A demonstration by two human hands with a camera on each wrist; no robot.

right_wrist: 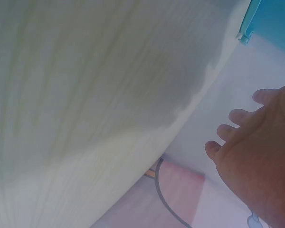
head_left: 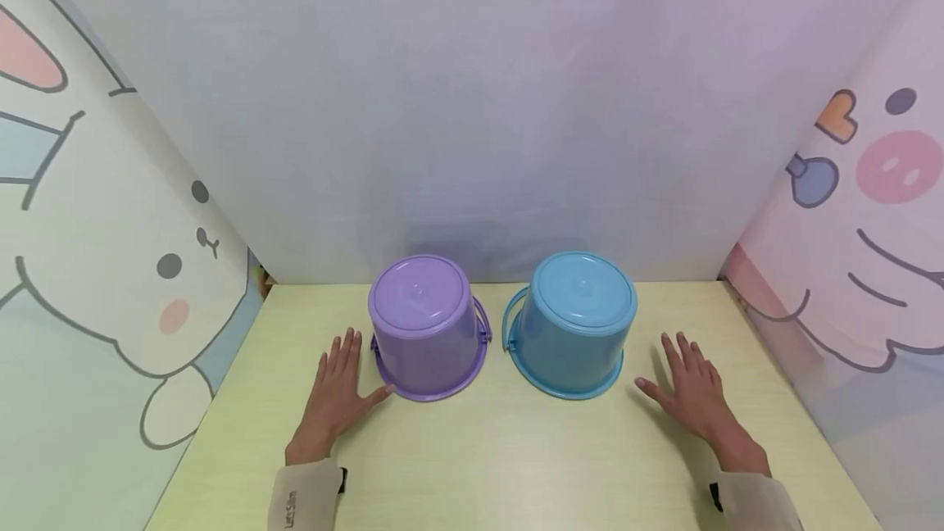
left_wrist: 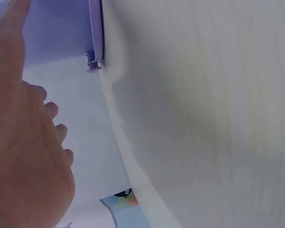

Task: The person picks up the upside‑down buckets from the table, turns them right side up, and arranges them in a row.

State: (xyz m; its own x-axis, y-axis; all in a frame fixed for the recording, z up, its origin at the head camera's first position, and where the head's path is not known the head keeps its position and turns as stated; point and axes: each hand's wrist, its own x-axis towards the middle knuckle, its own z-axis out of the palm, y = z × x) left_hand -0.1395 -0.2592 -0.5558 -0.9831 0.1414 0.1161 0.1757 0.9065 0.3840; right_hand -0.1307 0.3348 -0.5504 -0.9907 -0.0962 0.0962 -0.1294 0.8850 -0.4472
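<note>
Two plastic buckets stand upside down on the table, a purple bucket (head_left: 426,334) on the left and a blue bucket (head_left: 578,326) on the right. Each has its handle hanging at the side facing the other bucket. My left hand (head_left: 335,392) is left of the purple bucket with fingers straight and thumb spread toward its rim; it holds nothing. To the right of the blue bucket is my right hand (head_left: 693,396), fingers extended and thumb apart, holding nothing. In the left wrist view the purple bucket (left_wrist: 61,33) shows beyond the thumb; the right wrist view catches a blue bucket corner (right_wrist: 275,23).
The pale wooden table (head_left: 501,465) ends at a plain light back wall (head_left: 472,105). Side panels with a cartoon rabbit (head_left: 111,252) and a cartoon pig (head_left: 870,269) stand along the left and right edges.
</note>
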